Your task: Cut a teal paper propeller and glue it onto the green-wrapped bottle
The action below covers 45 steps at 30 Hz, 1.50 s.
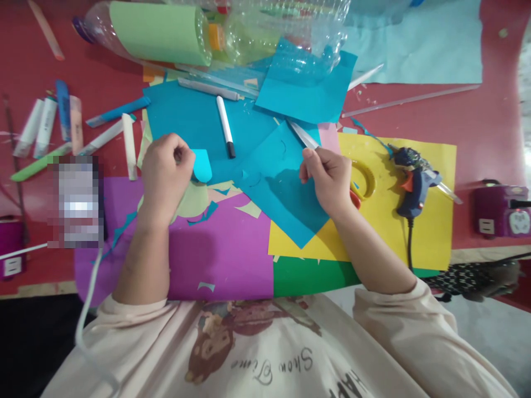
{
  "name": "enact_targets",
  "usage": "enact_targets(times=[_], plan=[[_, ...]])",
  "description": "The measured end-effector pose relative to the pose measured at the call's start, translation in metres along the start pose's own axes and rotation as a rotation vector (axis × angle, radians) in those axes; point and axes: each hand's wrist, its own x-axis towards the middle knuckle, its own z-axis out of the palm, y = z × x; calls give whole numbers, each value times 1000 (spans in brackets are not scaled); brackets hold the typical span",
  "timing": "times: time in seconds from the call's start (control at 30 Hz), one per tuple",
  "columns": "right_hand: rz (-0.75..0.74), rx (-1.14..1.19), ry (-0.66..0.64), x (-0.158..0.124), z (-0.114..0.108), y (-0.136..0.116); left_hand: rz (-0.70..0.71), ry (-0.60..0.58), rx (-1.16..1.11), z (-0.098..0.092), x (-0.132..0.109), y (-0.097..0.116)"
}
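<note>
Where the head view looks down, a red table (pixel 501 121) fills most of the scene, much of it hidden under coloured sheets. A purple sheet (pixel 232 249) lies along the near edge, with a green sheet (pixel 311 276) to its right, partly under a yellow sheet (pixel 431 232). Farther in spreads a large blue sheet (pixel 186 121), bearing a white marker (pixel 224 124) with a black end; a tilted blue sheet (pixel 290 204) overlaps the yellow one. Paper scraps are strewn between them.

The left hand (pixel 170 177) is curled above the table, pinching a small bright-blue paper piece (pixel 202 166) that sticks out past its fingers. The right hand (pixel 329 179) is closed just over the scissors (pixel 305 134), their handles showing behind it; whether it grips them, I cannot tell.

Across the far side lie clear plastic bottles, one of them a green-wrapped bottle (pixel 160 30), and a pale-blue sheet (pixel 435 50). Loose markers (pixel 45 127) cluster at the left, above a pixelated device (pixel 78 202). On the yellow sheet rests a glue gun (pixel 412 193), near a purple socket box (pixel 495 207) at the right. Beyond the near edge show a pale floor (pixel 485 337) and dark patterned cloth (pixel 460 279).
</note>
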Motion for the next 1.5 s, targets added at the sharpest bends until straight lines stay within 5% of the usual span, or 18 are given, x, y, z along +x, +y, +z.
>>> enact_targets(times=[0.13, 0.27, 0.43, 0.63, 1.0, 1.17, 1.37, 1.5], plan=[[-89, -125, 63, 6, -8, 6, 49, 210, 65, 7, -2, -1], [-122, -357, -14, 12, -19, 24, 255, -28, 9, 17, -20, 21], [-100, -501, -35, 15, -22, 52, 337, -238, -14, 28, -43, 46], [-96, -532, -21, 15, -18, 66, 259, -301, -7, 26, -45, 49], [-104, -523, 52, 16, -14, 66, -14, -413, -620, 25, -48, 51], [-68, -453, 26, 19, -18, 62, 0, -328, -573, 27, -45, 44], [-70, -402, 64, 27, -34, 54, 146, 61, -301, 10, -30, 41], [-2, -485, 88, 30, -37, 50, 152, 120, -338, 6, -20, 28]])
